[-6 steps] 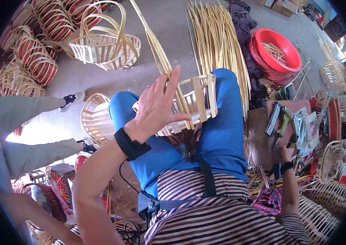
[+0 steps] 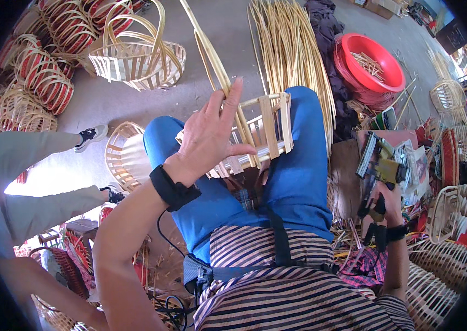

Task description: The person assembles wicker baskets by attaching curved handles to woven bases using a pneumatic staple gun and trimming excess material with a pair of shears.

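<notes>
My left hand (image 2: 207, 132) is closed over a small slatted wooden basket (image 2: 268, 126) lying across my thighs. Its thumb and index finger straddle long pale wooden strips (image 2: 215, 62), which run up from the basket toward the far floor. Some of the fingers are hidden behind the hand and strips. Off to the right, my right hand (image 2: 390, 201) grips a pneumatic staple gun (image 2: 386, 170) with an olive-gold body, raised over a small work surface. Dark parts of it hang below the fingers.
A handled basket (image 2: 134, 65) stands on the floor ahead; another round basket (image 2: 125, 154) is beside my left knee. A bundle of thin sticks (image 2: 294, 52) lies ahead, next to a red basin (image 2: 374, 63). Another person's legs (image 2: 51, 198) are at left. Stacked baskets (image 2: 43, 71) fill the far left.
My right hand has taken hold of the staple gun and lifted it toward me from the work surface. My left hand stays on the basket and strips.
</notes>
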Demonstrator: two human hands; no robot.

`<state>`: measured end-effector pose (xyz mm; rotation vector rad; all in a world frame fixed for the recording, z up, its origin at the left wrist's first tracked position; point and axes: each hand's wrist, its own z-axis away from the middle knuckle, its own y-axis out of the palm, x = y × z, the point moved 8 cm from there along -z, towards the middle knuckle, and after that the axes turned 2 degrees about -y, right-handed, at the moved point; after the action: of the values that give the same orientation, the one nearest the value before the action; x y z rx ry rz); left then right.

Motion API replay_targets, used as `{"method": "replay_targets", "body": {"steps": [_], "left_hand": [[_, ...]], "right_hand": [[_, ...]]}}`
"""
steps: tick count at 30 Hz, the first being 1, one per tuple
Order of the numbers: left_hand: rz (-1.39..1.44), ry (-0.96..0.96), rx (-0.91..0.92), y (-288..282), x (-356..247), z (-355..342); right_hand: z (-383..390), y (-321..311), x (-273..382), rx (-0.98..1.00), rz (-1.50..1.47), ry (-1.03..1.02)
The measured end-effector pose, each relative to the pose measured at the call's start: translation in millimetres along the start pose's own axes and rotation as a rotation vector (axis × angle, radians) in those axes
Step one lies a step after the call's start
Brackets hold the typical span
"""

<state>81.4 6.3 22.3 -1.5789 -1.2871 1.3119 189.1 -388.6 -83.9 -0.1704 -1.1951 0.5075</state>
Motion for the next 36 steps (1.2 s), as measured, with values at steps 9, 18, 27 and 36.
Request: {"method": "replay_targets", "body": {"steps": [9,18,27,36], "left_hand": [[0.027,-0.025,0.0,-1,-2,-1],[0.063,0.024,-0.05,2,-8,-1],[0.039,0.046,-0.065,1,-9,-3],[0.046,0.035,-0.064,3,-10,-2]], "right_hand": [[92,160,148,0.66,0.106,-0.617],[99,188,156,0.754,0.244,-0.742],[99,190,151,0.797,0.208,-0.637],[103,190,149,0.755,0.152,-0.626]]}}
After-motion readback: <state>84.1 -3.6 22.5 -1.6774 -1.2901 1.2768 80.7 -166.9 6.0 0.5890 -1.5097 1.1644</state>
